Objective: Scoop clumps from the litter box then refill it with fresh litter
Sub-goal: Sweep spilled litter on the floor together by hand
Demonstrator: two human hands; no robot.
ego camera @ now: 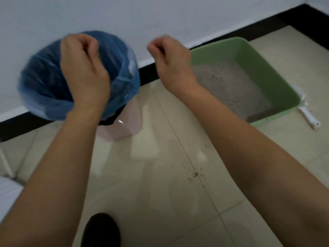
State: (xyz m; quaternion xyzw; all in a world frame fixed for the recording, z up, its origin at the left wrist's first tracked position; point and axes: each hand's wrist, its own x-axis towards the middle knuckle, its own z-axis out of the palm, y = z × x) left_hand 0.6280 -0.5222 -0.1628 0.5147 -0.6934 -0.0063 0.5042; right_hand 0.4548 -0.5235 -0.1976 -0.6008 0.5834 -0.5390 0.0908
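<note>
While the green litter box (270, 68) lies at right, long axis slanting from the skirting (231, 35) toward the lower right, open tile (160, 107) separates it from the blue-bagged bin (39, 81), the right hand (170, 59) curled empty, the left hand (83, 68) curled, grip unclear.

Cream tile floor (160, 202), grout lines running diag. Pink see-thru bin (124, 129) stands on it at left, by the dark skirting. Green litter box (267, 56) sits flat at right, near the wall. White scoop (309, 120) lies just beside the box's right edge, head partly hidden. Dark specks (195, 174) scattered mid-floor. Black shoe (102, 230) at bottom.
</note>
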